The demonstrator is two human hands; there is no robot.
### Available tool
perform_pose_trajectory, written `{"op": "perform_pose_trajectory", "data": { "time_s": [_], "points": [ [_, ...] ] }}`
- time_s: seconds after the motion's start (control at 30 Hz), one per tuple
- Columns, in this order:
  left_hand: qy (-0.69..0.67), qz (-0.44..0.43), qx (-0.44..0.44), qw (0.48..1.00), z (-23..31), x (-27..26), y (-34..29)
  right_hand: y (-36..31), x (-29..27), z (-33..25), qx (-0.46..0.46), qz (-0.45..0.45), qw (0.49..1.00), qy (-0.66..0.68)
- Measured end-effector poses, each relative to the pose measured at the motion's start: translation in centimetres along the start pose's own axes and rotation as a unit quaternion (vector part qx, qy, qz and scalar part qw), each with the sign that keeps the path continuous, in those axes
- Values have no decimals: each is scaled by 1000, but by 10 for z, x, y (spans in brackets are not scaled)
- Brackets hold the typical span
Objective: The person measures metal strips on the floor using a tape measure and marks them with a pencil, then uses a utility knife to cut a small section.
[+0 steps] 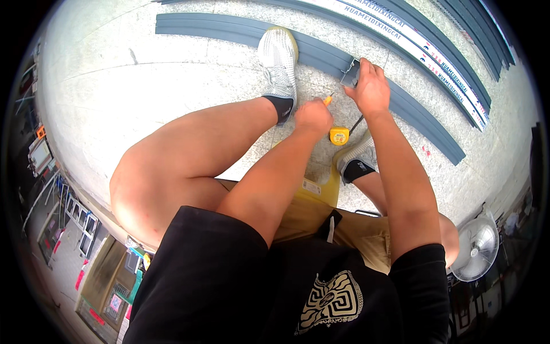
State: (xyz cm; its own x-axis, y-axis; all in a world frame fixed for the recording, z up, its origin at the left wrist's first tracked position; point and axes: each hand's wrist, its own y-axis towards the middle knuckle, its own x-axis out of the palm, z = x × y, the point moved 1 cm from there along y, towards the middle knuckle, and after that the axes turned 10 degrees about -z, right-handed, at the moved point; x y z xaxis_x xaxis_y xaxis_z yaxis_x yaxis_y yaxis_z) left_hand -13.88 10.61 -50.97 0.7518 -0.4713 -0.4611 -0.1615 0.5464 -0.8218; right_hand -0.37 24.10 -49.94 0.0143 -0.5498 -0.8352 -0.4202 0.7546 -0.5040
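The person crouches over a long grey metal profile (321,49) that lies flat on the pale stone floor (143,86), with the left shoe (279,60) planted on it to pin it down. The right hand (371,86) presses a small grey square-cornered piece (350,73) against the profile just beside that shoe, palm down and fingers curled over it, so it is holding the piece in place. The left hand (313,114) is closed around a pencil or marker, of which only the yellow tip (327,100) shows, aimed at the profile's near edge. A yellow tape measure (339,136) rests on the floor between the two forearms, close by the right shoe (356,157). I'd judge this to be the marking step: a length has been found and a line is about to be drawn along the held piece. The next move would call for keeping that piece dead still and square to the profile while the tip runs along its edge, with the foot's weight kept on. More profiles with white printed wrapping (424,43) lie farther off, and a floor fan (475,246) stands at the right.
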Motion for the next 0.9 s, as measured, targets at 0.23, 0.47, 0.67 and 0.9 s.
{"op": "perform_pose_trajectory", "data": {
  "time_s": [0.23,0.47,0.67,0.9],
  "points": [
    [11,31,-19,999,12,-32,-25,-6,-8,-5,7,5,1000,3],
    [113,157,175,965,34,-103,30,2,10,10,7,12,1000,13],
    [464,68,274,840,79,-168,66,1,5,13,1,11,1000,17],
    [597,54,337,726,126,-185,70,-7,-19,3,-6,9,1000,21]
  ]
}}
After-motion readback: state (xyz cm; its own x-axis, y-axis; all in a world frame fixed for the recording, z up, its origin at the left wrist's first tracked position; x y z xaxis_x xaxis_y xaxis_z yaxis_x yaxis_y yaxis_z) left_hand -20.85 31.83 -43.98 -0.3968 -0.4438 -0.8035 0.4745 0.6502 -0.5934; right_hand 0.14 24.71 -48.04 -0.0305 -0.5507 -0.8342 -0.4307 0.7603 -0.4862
